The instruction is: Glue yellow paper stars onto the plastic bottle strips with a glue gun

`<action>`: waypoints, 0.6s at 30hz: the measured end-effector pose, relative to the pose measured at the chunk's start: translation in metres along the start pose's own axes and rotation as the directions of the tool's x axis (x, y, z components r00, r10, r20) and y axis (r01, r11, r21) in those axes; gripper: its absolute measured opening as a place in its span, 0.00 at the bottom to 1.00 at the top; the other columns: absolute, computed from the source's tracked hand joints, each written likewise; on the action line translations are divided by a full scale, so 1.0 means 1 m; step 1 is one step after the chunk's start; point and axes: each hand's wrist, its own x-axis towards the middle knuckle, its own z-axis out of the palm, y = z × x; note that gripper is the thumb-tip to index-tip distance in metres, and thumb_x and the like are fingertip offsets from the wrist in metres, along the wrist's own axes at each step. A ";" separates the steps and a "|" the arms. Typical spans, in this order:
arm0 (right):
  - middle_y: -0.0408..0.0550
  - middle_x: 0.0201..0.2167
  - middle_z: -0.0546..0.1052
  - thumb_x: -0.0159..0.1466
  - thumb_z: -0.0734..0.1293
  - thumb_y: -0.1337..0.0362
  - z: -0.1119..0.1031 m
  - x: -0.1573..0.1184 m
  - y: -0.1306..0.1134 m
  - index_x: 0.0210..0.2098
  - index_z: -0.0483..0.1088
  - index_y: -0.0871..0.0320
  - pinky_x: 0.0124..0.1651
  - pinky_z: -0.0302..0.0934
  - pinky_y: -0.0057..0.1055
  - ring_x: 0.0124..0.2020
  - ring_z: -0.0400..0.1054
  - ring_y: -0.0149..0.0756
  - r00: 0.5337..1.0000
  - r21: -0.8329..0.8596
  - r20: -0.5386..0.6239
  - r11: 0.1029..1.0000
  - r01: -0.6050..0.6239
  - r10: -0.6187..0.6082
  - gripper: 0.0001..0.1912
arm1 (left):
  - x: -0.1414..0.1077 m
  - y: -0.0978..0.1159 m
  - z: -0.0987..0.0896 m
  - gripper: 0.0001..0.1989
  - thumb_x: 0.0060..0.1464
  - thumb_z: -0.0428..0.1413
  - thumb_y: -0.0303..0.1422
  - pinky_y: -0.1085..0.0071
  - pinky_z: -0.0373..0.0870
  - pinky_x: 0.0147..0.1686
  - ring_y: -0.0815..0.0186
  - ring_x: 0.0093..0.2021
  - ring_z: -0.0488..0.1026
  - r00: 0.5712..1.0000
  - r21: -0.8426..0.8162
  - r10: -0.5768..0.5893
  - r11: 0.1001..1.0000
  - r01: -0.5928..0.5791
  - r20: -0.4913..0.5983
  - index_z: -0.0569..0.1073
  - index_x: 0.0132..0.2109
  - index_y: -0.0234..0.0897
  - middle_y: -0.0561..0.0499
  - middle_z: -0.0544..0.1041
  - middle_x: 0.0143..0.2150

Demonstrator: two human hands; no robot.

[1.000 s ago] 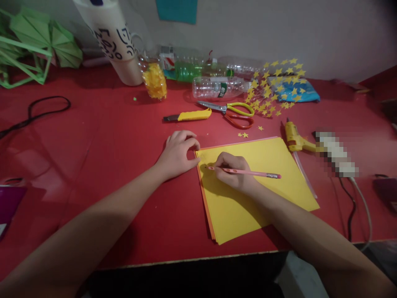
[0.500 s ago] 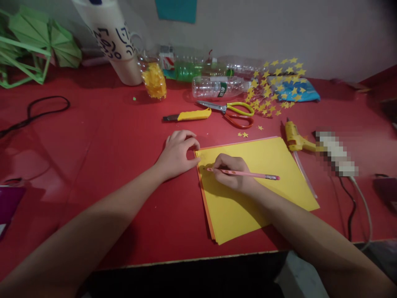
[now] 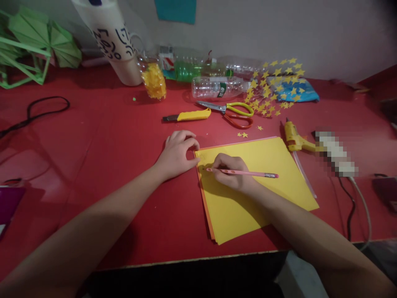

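Observation:
A pink pencil is gripped in my right hand, its tip pointing left at the upper left part of the yellow paper. Faint marks show on the paper near that corner. Orange and pink sheets peek out from under the yellow one. My left hand rests on the red table with its fingers apart and curved, the thumb and index finger touching the paper's upper left corner. Just beyond the paper lie a few small yellow paper stars.
Behind my hands lie a yellow box cutter and scissors. Farther back are plastic bottles, a star-covered clear piece and a tall white tumbler. A yellow glue gun and a blurred-out pale object with cords sit right.

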 end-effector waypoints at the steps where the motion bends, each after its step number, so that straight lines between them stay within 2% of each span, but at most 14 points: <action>1: 0.36 0.15 0.64 0.51 0.63 0.66 0.000 0.002 0.001 0.22 0.62 0.56 0.21 0.48 0.24 0.17 0.54 0.24 0.999 0.039 -0.025 0.999 -0.036 0.037 0.04 | 0.000 0.000 0.000 0.07 0.47 0.60 0.32 0.54 0.58 0.56 0.54 0.55 0.64 1.000 -0.001 -0.001 1.000 0.001 0.001 0.72 0.36 0.40 0.48 0.71 0.53; 4: 0.38 0.17 0.69 0.52 0.66 0.63 -0.001 0.008 0.007 0.23 0.63 0.55 0.19 0.49 0.23 0.16 0.58 0.25 0.970 0.262 -0.144 0.953 -0.154 0.197 0.06 | 0.000 -0.001 0.000 0.07 0.47 0.61 0.33 0.53 0.57 0.57 0.54 0.55 0.64 1.000 -0.008 0.001 1.000 -0.001 0.004 0.72 0.36 0.40 0.48 0.71 0.52; 7: 0.37 0.15 0.70 0.52 0.67 0.60 0.000 0.013 0.011 0.24 0.62 0.55 0.16 0.46 0.22 0.14 0.57 0.24 0.937 0.438 -0.197 0.881 -0.178 0.287 0.09 | 0.000 -0.002 0.000 0.07 0.49 0.60 0.33 0.53 0.57 0.57 0.55 0.55 0.64 0.999 -0.023 0.032 0.999 -0.031 0.015 0.73 0.37 0.41 0.48 0.70 0.53; 12: 0.37 0.15 0.71 0.51 0.67 0.61 0.001 0.017 0.009 0.24 0.63 0.56 0.17 0.48 0.21 0.14 0.58 0.23 0.944 0.461 -0.168 0.869 -0.180 0.285 0.08 | 0.000 -0.005 0.000 0.05 0.55 0.56 0.35 0.54 0.58 0.57 0.56 0.55 0.64 0.998 -0.035 0.058 0.998 -0.057 0.014 0.74 0.38 0.40 0.47 0.70 0.52; 18: 0.35 0.12 0.68 0.53 0.64 0.53 0.002 0.031 0.009 0.26 0.60 0.54 0.15 0.45 0.23 0.12 0.56 0.25 0.940 0.542 -0.164 0.823 -0.167 0.299 0.12 | 0.002 -0.007 0.001 0.08 0.56 0.55 0.33 0.53 0.59 0.57 0.56 0.55 0.64 0.998 -0.019 0.053 0.998 -0.053 0.024 0.74 0.44 0.41 0.47 0.70 0.52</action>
